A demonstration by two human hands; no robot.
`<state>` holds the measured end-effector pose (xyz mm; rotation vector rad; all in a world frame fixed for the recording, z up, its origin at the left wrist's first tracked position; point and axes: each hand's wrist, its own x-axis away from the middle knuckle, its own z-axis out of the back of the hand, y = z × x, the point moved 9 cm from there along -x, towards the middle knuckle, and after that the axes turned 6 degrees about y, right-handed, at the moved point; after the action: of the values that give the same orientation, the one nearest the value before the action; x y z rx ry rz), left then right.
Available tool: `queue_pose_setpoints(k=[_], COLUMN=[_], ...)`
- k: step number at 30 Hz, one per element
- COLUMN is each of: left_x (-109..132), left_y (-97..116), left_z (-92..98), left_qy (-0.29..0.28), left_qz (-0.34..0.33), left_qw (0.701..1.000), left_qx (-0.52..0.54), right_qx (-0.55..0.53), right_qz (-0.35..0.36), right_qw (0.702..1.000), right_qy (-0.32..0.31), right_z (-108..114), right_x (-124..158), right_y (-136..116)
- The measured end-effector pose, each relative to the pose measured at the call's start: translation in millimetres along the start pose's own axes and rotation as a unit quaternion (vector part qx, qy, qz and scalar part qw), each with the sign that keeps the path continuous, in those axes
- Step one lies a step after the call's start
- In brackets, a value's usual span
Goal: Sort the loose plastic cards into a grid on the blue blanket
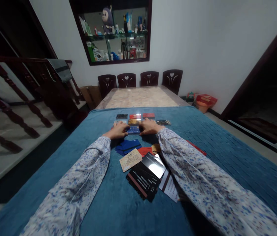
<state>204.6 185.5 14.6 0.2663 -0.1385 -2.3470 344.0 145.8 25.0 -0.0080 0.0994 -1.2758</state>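
Both my arms in flowered sleeves reach forward over a blue cloth (202, 141). My left hand (117, 130) and my right hand (148, 127) meet at a blue card (133, 130), fingertips pinching its two ends as it lies flat. Beyond it, rows of cards lie face up: a dark card (122, 116), a red card (135, 116), another red card (148, 115), a black card (163, 122). Between my forearms lies a loose pile of cards (144, 170), blue, beige, red, black and white.
The cloth covers the near half of a long table; the bare marble top (139, 96) runs on to several dark chairs (149, 78). A wooden stair rail (30, 88) stands at the left. A wall cabinet (115, 31) holds bottles. Red bags (206, 100) sit on the floor.
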Motion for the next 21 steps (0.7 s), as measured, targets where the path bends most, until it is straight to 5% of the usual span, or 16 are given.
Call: queue_pose_setpoints(k=[21], left_x=[7.1], left_y=[9.1], left_z=[2.5], left_qy=[0.003], left_qz=[-0.024], left_qw=[0.999], left_qx=[-0.036], right_qx=[0.030], right_qz=[0.010], right_qw=[0.999], right_qy=[-0.020], right_z=[4.4], right_x=[3.5], right_y=[-6.5])
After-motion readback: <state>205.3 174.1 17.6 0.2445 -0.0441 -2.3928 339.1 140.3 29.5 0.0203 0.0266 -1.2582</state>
